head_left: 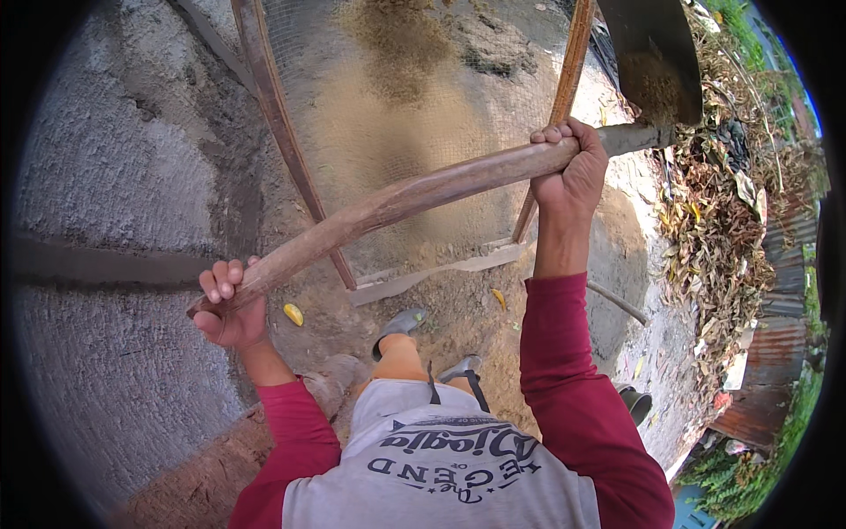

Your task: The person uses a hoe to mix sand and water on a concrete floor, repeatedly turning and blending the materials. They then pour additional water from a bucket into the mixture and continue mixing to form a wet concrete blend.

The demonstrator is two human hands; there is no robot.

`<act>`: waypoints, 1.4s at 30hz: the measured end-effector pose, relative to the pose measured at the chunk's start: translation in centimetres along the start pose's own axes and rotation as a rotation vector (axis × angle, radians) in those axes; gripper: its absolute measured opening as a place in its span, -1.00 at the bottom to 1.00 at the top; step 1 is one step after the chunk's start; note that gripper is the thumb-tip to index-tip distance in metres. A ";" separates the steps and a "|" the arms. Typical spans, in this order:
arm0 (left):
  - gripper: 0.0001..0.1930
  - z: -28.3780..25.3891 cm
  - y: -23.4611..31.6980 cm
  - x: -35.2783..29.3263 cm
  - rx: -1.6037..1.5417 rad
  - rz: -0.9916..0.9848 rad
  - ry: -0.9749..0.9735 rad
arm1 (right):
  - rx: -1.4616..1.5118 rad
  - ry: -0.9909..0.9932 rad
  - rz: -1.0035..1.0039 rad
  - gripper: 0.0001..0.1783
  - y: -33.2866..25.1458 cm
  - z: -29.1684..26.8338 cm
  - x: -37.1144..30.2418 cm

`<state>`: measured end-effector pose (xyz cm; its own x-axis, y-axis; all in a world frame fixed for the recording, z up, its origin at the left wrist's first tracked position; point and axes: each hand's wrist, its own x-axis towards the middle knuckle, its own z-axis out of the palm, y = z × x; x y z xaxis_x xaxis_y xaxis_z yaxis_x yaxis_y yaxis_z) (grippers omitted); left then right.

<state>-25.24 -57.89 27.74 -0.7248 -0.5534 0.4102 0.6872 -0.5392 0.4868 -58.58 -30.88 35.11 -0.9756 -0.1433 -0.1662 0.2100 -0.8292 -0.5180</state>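
A hoe with a thick, curved wooden handle (388, 204) slants across in front of me, rising to the right. Around the handle's lower end, my left hand (236, 310) is closed. My right hand (571, 172) grips the handle farther up, close to the metal socket. The wide dark metal blade (652, 48) is up at the top right, with some brown soil (661, 93) stuck on it. Beyond the handle leans a wire mesh screen (352, 132) in a wooden frame (286, 145). Loose sand (401, 44) blurs down over the mesh.
A rough grey wall (123, 159) runs along the left. Dry leaves (705, 238) lie heaped on the right beside rusty corrugated sheets (771, 379). A stick (617, 301) juts out near my right forearm. A yellow leaf (293, 315) lies on the ground near my boots (401, 324).
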 end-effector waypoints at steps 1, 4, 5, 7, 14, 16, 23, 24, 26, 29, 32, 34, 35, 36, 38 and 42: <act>-0.66 -1.3 -1.3 -0.8 -0.003 -0.087 0.139 | -0.015 0.036 0.000 -0.89 -0.6 -1.2 -0.8; -0.58 -6.2 -6.0 -3.2 -0.046 -0.282 0.479 | -0.062 0.248 -0.009 -0.86 -2.5 -7.6 -3.2; -0.54 -7.5 -7.3 -4.2 -0.049 -0.344 0.572 | -0.069 0.321 -0.017 -0.85 -2.8 -9.9 -4.5; -0.54 -8.9 -9.5 -6.1 0.058 -0.439 0.741 | -0.068 0.455 -0.006 -0.85 -2.9 -15.6 -7.5; -0.60 -3.4 -19.0 -9.6 1.763 -0.032 0.472 | 0.098 1.164 0.009 -0.91 -3.8 -38.7 -21.3; -0.58 0.0 -21.5 -10.1 2.113 0.116 -0.147 | 0.202 1.401 0.039 -0.90 -4.0 -44.3 -26.0; -0.57 13.8 -29.4 -17.0 1.691 -1.061 -1.901 | 0.189 1.963 -0.062 -0.65 -6.2 -63.4 -41.9; -0.58 15.0 -30.1 -18.1 1.575 -1.195 -2.030 | 0.189 1.934 -0.018 -0.59 -7.9 -63.7 -42.6; -0.62 15.1 -31.4 -22.2 1.498 -1.247 -2.079 | 0.163 1.900 -0.022 -0.52 -12.9 -63.8 -42.1; -0.67 17.4 -35.1 -28.2 1.492 -1.268 -2.097 | -0.021 1.874 -0.193 -0.54 -18.1 -69.7 -43.0; -0.71 19.3 -38.7 -36.5 1.470 -1.323 -1.981 | -0.202 1.646 -0.265 -0.62 -25.0 -73.9 -42.2; -0.69 20.4 -41.4 -43.4 1.412 -1.444 -1.834 | -0.573 1.577 -0.178 -0.50 -27.7 -74.3 -39.6; -0.68 21.8 -43.0 -46.9 1.353 -1.509 -1.744 | -0.847 1.600 -0.191 -0.38 -27.2 -76.6 -40.0; -0.68 21.2 -44.1 -51.2 1.264 -1.518 -1.675 | -1.131 1.606 -0.208 -0.26 -26.6 -79.4 -40.7; -0.71 21.7 -46.5 -57.7 1.307 -1.627 -1.476 | -1.310 1.516 0.040 -0.03 -25.2 -80.3 -39.8; -0.82 22.3 -47.2 -61.9 1.233 -2.209 -1.199 | -1.333 1.430 0.303 -0.11 -15.5 -85.9 -46.8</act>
<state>-13.84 15.99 -3.43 0.0019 0.3160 -0.9487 -0.3679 0.8824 0.2932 -10.67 35.06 -21.14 -0.2935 0.8498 -0.4379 0.9003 0.0916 -0.4256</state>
